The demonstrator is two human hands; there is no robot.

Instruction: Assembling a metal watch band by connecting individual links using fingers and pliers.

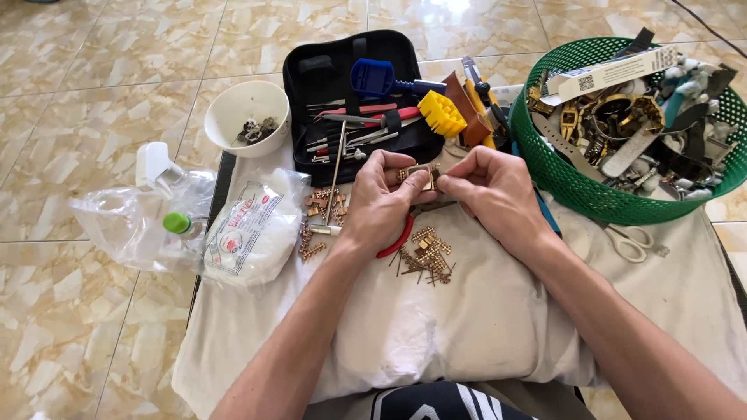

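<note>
Left hand (383,204), right hand (489,196) pinch watch case (422,176) between fingertips.

The scene is evenly lit by bright daylight; glare is thrown off the glossy floor tiles (459,9) at the top, shadows are kept soft, and straight lines are bowed slightly near the edges.

A white bag (250,232) with a round red-and-blue print lies left of the hands on the cloth, inside clear plastic wrap (124,222). A long white label strip (611,74) with a small black square code lies across the green basket (560,167), upper right.
</note>
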